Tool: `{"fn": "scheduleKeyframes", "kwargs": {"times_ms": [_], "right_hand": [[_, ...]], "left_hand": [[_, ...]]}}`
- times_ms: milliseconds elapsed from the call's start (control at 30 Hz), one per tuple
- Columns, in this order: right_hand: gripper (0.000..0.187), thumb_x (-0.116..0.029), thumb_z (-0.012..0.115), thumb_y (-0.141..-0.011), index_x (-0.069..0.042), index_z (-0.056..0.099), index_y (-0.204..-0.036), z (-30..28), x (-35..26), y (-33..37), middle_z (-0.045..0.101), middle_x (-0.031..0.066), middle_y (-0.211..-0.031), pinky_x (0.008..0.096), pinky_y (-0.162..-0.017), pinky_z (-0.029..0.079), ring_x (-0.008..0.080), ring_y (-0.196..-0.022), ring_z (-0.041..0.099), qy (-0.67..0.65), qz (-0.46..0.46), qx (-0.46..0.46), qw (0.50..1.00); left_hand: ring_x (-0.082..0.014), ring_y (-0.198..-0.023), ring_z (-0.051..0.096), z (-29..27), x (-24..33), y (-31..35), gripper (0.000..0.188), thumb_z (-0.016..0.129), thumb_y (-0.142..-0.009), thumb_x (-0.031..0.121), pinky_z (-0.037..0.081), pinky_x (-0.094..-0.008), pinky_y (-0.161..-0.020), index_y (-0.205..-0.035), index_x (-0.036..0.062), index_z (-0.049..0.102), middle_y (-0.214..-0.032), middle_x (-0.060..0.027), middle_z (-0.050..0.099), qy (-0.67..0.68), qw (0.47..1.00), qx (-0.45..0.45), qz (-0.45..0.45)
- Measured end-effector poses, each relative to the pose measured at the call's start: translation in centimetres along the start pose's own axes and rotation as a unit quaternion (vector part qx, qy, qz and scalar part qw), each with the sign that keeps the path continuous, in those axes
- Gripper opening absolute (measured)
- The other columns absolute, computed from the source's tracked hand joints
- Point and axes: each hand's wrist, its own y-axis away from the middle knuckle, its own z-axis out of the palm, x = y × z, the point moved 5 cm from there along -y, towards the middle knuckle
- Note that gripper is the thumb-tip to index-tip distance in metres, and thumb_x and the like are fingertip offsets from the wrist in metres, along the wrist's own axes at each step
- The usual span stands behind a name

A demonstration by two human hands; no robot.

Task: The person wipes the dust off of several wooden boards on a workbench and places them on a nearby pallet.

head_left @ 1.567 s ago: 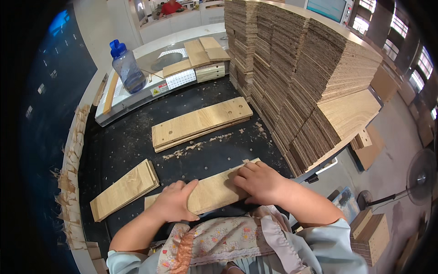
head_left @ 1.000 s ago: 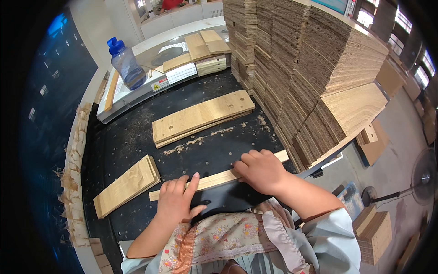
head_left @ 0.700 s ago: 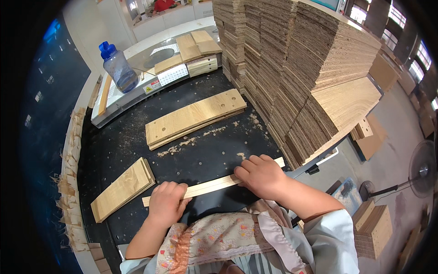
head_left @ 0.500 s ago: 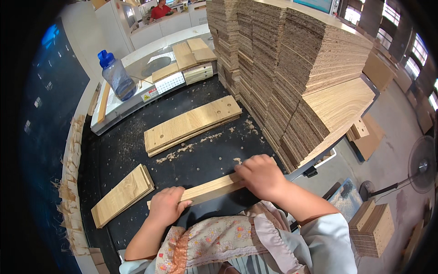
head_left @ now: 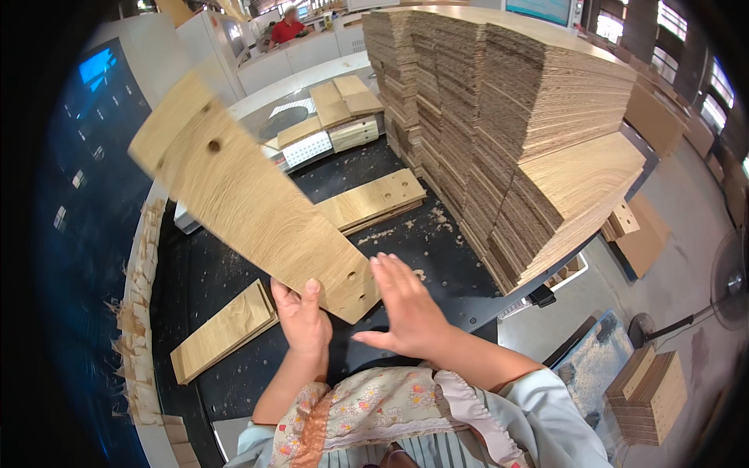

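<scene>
My left hand [head_left: 303,316] grips a light wood-grain board [head_left: 246,199] by its lower edge, thumb on one side and fingers partly hidden behind. The board is raised and tilted, its far end up to the left, with drilled holes near both ends. Beside its near end is my right hand [head_left: 407,316], fingers stretched and thumb apart; whether the fingertips touch the board I cannot tell. Below and left of it, a short pile of boards [head_left: 222,331] lies on the black work surface [head_left: 460,320]. Another drilled pile [head_left: 378,199] sits farther back, partly covered by the raised board.
Tall stacks of cut boards [head_left: 484,148] line the right side. Wood chips [head_left: 441,218] lie beside them. At the back, more pieces [head_left: 339,105] rest on a white machine part. A floor fan [head_left: 729,281] stands at right. A person in red [head_left: 286,30] is far off.
The board, before held low on edge by both hands, is now lifted and swung up to the left in my left hand. My right hand has opened off its end.
</scene>
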Motion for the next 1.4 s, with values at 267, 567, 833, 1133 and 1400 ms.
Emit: {"fn": "scheduleKeyframes", "kwargs": {"times_ms": [267,567,833,1133,1400], "right_hand": [[0.106,-0.042,0.08,-0.062,0.001,0.027,-0.144,-0.1,0.5,0.0,0.038,0.0299,-0.132,0.0636,-0.1,0.031,0.0438,-0.124,0.04,0.14,0.039,0.058,0.988],[0.093,-0.03,0.078,-0.055,-0.006,0.043,-0.137,-7.3,-0.1,2.8,0.045,0.0239,-0.125,0.0469,-0.093,0.039,0.0401,-0.111,0.048,0.083,-0.031,0.19,0.978],[0.104,-0.016,0.086,-0.054,-0.002,0.034,-0.143,-18.0,1.9,12.4,0.038,0.0195,-0.136,0.04,-0.102,0.035,0.0341,-0.123,0.043,-0.052,0.031,0.341,0.938],[0.099,-0.021,0.078,-0.058,-0.005,0.034,-0.144,-32.6,13.7,26.3,0.049,0.0168,-0.124,0.0378,-0.098,0.042,0.0276,-0.114,0.052,0.124,0.32,0.542,0.767],[0.089,-0.037,0.075,-0.051,-0.016,0.051,-0.134,-40.9,26.7,22.5,0.056,0.0178,-0.119,0.0389,-0.095,0.045,0.0323,-0.112,0.055,0.292,0.574,0.31,0.7]], "left_hand": [[-0.0237,-0.12,0.048,3.3,-1.5,3.0,0.054,0.056,-0.085,-0.004,0.037,-0.0397,-0.106,-0.133,0.0042,0.033,-0.132,-0.0118,0.045,0.035,0.998,-0.013,-0.045],[-0.0233,-0.115,0.053,8.1,-0.1,3.9,0.06,0.068,-0.079,-0.001,0.043,-0.0383,-0.099,-0.13,0.0018,0.035,-0.126,-0.0146,0.05,0.002,0.989,-0.15,0.007],[-0.0341,-0.117,0.051,19.8,2.6,5.5,0.065,0.082,-0.071,0.022,0.042,-0.0408,-0.097,-0.124,0.0017,0.05,-0.129,-0.0215,0.05,-0.02,0.805,-0.587,0.088],[-0.0175,-0.111,0.056,12.4,-8.8,4.8,0.041,0.064,-0.083,-0.003,0.045,-0.0296,-0.094,-0.122,0.0001,0.052,-0.12,-0.0097,0.056,-0.136,0.784,-0.492,-0.353],[-0.0135,-0.075,0.057,6.9,-14.4,2.7,0.007,0.064,-0.085,0.012,0.047,-0.0277,-0.069,-0.082,0.0059,0.062,-0.083,-0.0032,0.06,-0.279,0.81,-0.454,-0.247]]}}
